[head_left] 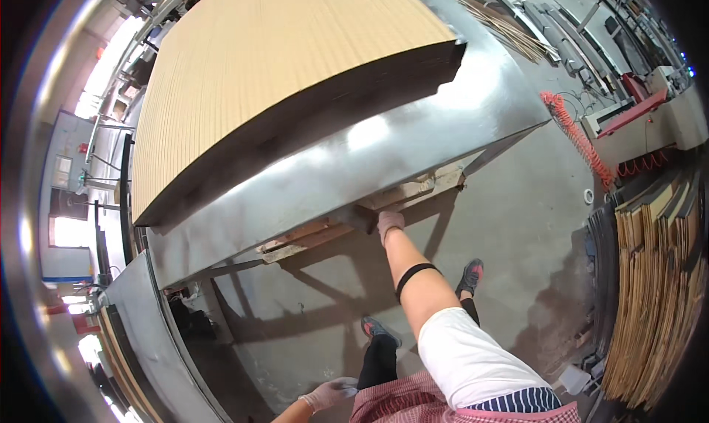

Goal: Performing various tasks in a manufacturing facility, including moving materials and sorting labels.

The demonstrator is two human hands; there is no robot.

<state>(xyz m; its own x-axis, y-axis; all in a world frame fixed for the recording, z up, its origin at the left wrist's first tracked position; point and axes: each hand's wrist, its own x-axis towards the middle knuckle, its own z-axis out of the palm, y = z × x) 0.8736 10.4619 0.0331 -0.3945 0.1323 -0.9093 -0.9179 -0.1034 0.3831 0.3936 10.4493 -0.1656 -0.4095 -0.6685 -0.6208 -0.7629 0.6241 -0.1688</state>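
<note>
My right hand (pixel 390 224), in a pale pinkish glove, reaches forward beside the front edge of a metal table (pixel 295 183). Its fingers are closed on a dark brown blocky object (pixel 360 218), too blurred to name. On the table lies a tall stack of sheets (pixel 273 61) with a tan, finely lined top and dark edges. Down by my left leg hangs my left hand (pixel 330 395), gloved too, its fingers loosely stretched and apparently holding nothing.
Under the table edge sits a wooden pallet (pixel 310 240). Stacked brown and black sheets (pixel 650 275) stand at the right. A red coiled hose (pixel 580 139) hangs near a machine (pixel 642 120). Long strips (pixel 509 28) lie on the floor at far right. Another metal surface (pixel 159 334) flanks my left.
</note>
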